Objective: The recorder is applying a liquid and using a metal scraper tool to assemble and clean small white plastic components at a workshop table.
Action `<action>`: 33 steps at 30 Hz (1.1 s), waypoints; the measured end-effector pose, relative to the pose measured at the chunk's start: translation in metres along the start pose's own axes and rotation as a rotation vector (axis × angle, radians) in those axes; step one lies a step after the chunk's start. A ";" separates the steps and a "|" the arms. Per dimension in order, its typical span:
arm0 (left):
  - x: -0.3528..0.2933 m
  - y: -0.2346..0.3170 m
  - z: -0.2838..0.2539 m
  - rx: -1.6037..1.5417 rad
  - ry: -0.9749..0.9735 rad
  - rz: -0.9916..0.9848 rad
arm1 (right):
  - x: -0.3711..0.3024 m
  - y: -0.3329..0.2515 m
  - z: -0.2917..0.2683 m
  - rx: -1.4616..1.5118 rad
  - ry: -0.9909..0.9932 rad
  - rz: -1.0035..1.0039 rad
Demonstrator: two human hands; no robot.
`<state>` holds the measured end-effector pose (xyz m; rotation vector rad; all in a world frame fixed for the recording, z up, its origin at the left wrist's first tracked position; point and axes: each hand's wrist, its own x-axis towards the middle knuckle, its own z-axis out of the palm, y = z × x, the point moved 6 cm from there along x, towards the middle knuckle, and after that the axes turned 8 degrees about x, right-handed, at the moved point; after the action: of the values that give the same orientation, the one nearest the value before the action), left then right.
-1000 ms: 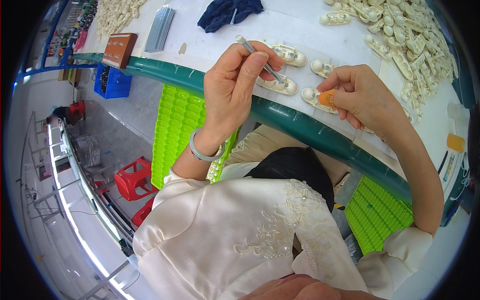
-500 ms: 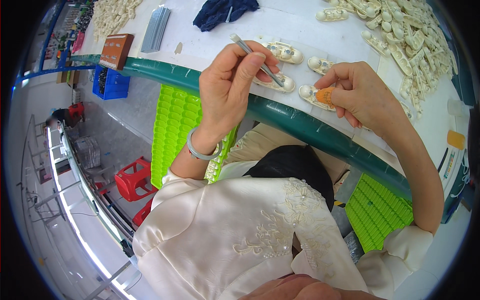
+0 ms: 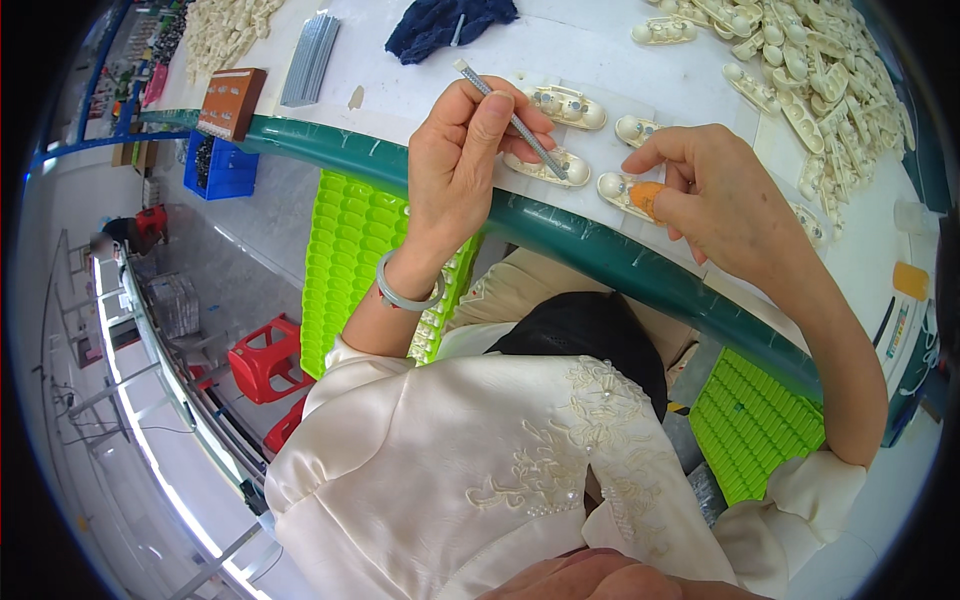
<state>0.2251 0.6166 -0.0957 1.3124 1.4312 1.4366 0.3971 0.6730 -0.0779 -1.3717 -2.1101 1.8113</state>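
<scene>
My left hand (image 3: pixel 455 165), with a bangle on its wrist, pinches a thin grey ribbed rod (image 3: pixel 515 120). The rod slants down and its lower end meets a cream oblong plastic shell (image 3: pixel 572 169) with round cups. My right hand (image 3: pixel 735 195) has an orange finger cot (image 3: pixel 645 196) on the thumb. That thumb rests over a second cream shell (image 3: pixel 612 186), while the index finger stretches above it, apart from the thumb. I see nothing between them; the other fingers are curled and partly hidden. Beyond lie two similar shells, one a cream shell (image 3: pixel 565 106) with grey discs.
A heap of cream shells (image 3: pixel 800 75) covers the right of the white table (image 3: pixel 590 45). Grey rods (image 3: pixel 311 60) lie bundled at left beside a brown block (image 3: pixel 233 102). A dark blue cloth (image 3: pixel 450 25) is at the back. Green trays (image 3: pixel 350 260) stand below the table's edge.
My left hand has shifted slightly right, and the rod shows more of its ribbed length. My right hand's index finger has straightened and parted from the thumb.
</scene>
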 end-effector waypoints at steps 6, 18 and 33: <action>0.000 -0.003 0.000 -0.037 0.006 -0.020 | 0.004 -0.018 0.004 -0.149 0.057 -0.203; -0.001 0.002 -0.005 -0.056 0.080 0.097 | 0.019 -0.028 0.028 -0.306 0.130 -0.325; -0.006 0.014 0.000 0.166 0.006 0.186 | 0.019 -0.025 0.028 -0.263 0.135 -0.319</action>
<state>0.2289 0.6096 -0.0835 1.5820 1.4902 1.4656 0.3556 0.6651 -0.0761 -1.0820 -2.3915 1.3266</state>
